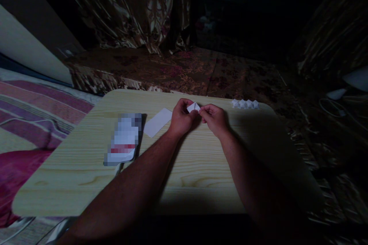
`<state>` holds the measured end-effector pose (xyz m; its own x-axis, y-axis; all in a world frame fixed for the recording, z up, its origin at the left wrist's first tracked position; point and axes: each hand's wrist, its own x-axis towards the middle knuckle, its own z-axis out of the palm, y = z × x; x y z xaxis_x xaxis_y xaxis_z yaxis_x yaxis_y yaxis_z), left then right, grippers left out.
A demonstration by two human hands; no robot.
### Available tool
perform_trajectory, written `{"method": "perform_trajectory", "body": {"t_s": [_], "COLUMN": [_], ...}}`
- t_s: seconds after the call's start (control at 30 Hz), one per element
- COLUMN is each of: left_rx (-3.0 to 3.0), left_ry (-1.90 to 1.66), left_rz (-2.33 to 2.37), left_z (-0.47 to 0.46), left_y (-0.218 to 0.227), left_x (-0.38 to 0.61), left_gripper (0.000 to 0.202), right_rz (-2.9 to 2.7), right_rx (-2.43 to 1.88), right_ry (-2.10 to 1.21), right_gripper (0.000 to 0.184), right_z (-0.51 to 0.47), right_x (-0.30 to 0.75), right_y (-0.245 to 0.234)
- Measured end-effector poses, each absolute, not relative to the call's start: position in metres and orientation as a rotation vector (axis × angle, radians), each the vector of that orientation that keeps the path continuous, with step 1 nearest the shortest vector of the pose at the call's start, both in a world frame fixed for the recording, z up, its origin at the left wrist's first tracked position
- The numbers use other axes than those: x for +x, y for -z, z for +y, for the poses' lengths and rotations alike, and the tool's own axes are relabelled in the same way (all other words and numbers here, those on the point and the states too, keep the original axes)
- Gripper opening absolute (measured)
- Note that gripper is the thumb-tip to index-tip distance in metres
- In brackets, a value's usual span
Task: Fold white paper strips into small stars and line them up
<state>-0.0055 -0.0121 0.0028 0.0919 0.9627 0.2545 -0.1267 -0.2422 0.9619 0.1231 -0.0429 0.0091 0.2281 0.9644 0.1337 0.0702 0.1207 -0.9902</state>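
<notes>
Over the middle of a light wooden table (86, 183), my left hand (181, 118) and my right hand (213, 119) meet, both with fingers pinched. Between their fingertips is a small folded white paper piece (193, 106). The left hand grips its left side, the right hand its right edge. A flat white paper strip (158, 122) lies just left of my left hand. At the table's far right edge sits a short row of small white folded paper stars (245, 103).
A blurred rectangular object (124, 139) lies on the table's left part. Patterned carpet (184, 71) and dark curtains (126, 7) are behind the table. Striped bedding (31, 111) lies at left. White cables (330, 107) are on the floor at right.
</notes>
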Motion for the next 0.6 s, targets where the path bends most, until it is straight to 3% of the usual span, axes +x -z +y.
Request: {"method": "perform_trajectory", "body": {"t_s": [0.3, 0.6], "left_rx": [1.333, 1.272], "left_ry": [-1.339, -1.365], "left_rz": [0.825, 0.826], "left_z": [-0.0115, -0.0122], "left_y": [-0.0025, -0.0032], "left_x": [-0.0078, -0.0070], "left_gripper": [0.034, 0.026], "right_rz": [-1.158, -1.121], "right_rx": [-1.254, -1.263], "right_ry": [-0.936, -0.965], "right_gripper": [0.017, 0.014], "right_z": [-0.0422, -0.0422], "right_x": [0.1227, 0.1231], "right_y": [-0.0070, -0.0066]}}
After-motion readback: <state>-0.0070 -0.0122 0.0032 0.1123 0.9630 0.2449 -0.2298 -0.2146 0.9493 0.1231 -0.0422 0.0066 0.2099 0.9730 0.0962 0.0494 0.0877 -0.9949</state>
